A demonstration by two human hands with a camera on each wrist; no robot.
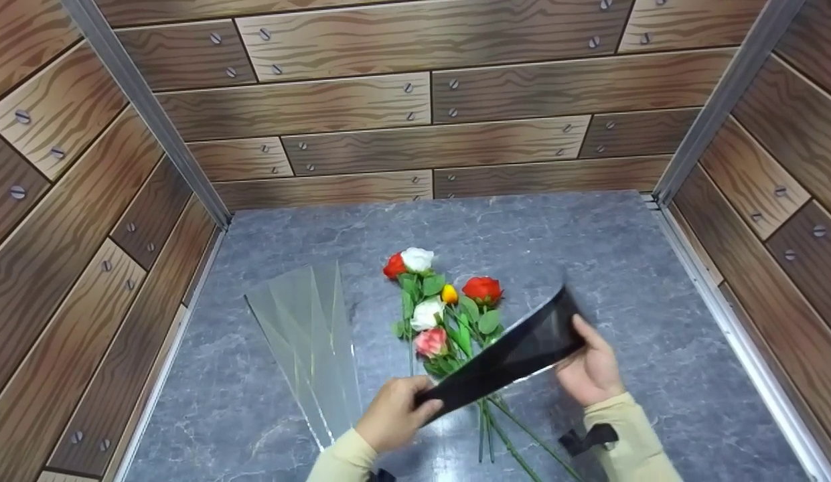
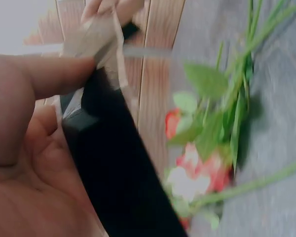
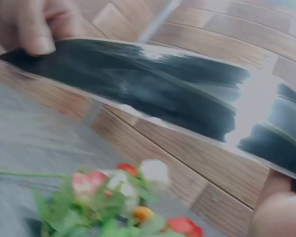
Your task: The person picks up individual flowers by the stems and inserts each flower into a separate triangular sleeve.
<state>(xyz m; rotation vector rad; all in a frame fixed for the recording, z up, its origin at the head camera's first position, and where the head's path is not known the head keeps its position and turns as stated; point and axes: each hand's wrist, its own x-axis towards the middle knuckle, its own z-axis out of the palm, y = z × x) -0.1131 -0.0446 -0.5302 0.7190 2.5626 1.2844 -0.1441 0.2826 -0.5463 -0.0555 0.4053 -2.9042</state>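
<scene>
A black, glossy, tapered flower sleeve [image 1: 505, 361] is held aslant above the flowers. My left hand [image 1: 396, 414] pinches its narrow lower end between thumb and fingers, as the left wrist view also shows. At the wide upper end, my right hand [image 1: 592, 367] holds the sleeve's edge. Under and behind the sleeve lie loose stemmed flowers: a red rose [image 1: 482, 290], a white rose [image 1: 428, 313], a pink rose [image 1: 431, 342] and a yellow-orange tulip bud [image 1: 449, 293]. The sleeve hides part of their green stems [image 1: 512, 450].
Clear tapered sleeves [image 1: 301, 341] lie flat left of the flowers. Another white rose [image 1: 417, 258] and a red one [image 1: 394, 266] lie farthest back. Wood-patterned panels [image 1: 361, 107] enclose the grey marbled tabletop [image 1: 656, 321] at the back and sides.
</scene>
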